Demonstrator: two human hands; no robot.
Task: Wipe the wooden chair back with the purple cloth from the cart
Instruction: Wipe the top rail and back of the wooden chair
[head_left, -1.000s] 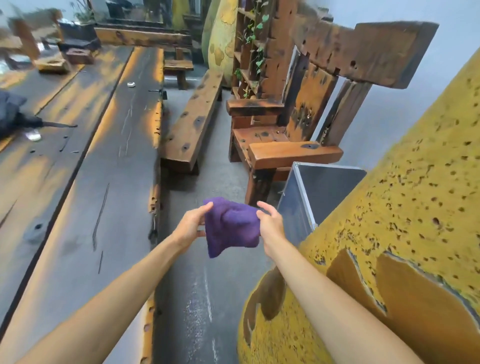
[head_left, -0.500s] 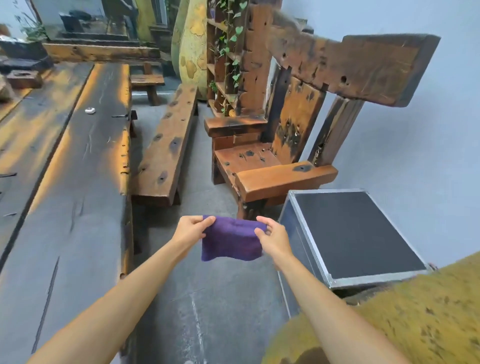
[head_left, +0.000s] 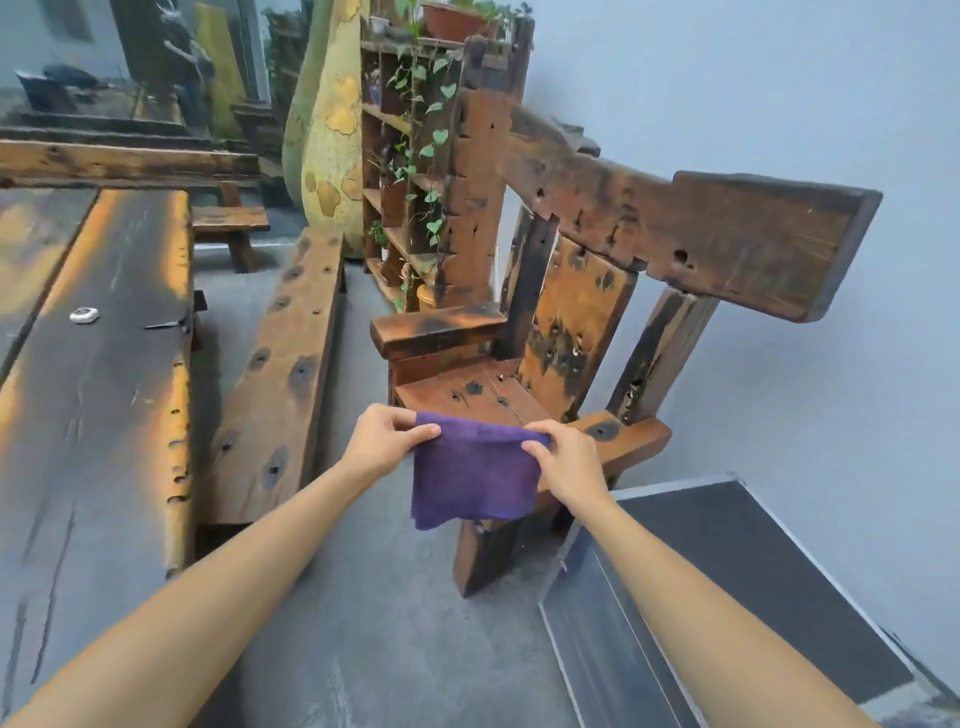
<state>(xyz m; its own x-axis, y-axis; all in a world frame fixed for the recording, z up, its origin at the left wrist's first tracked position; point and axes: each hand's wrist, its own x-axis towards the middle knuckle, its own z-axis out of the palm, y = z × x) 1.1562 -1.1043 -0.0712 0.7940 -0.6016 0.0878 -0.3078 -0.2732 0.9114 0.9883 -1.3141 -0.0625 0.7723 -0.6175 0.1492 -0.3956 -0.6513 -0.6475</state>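
Note:
The purple cloth (head_left: 474, 478) hangs flat in front of me, spread between both hands. My left hand (head_left: 383, 441) pinches its top left corner and my right hand (head_left: 566, 457) pinches its top right corner. Just behind the cloth stands the rough wooden chair (head_left: 483, 395), its near armrest partly hidden by the cloth. The chair back has a wide, thick top rail (head_left: 691, 228) running to the upper right and an upright centre slat (head_left: 576, 322). Both hands are well below the top rail and apart from the chair.
A metal-edged black case (head_left: 727, 582) sits at the lower right beside the chair. A long wooden bench (head_left: 280, 384) and a long plank table (head_left: 93, 395) lie to the left. A plant shelf (head_left: 405, 171) stands behind the chair. A pale wall is on the right.
I have moved closer to the chair, and the yellow spotted object has left view. The cloth went from bunched to spread open between both hands, raised in front of the chair seat.

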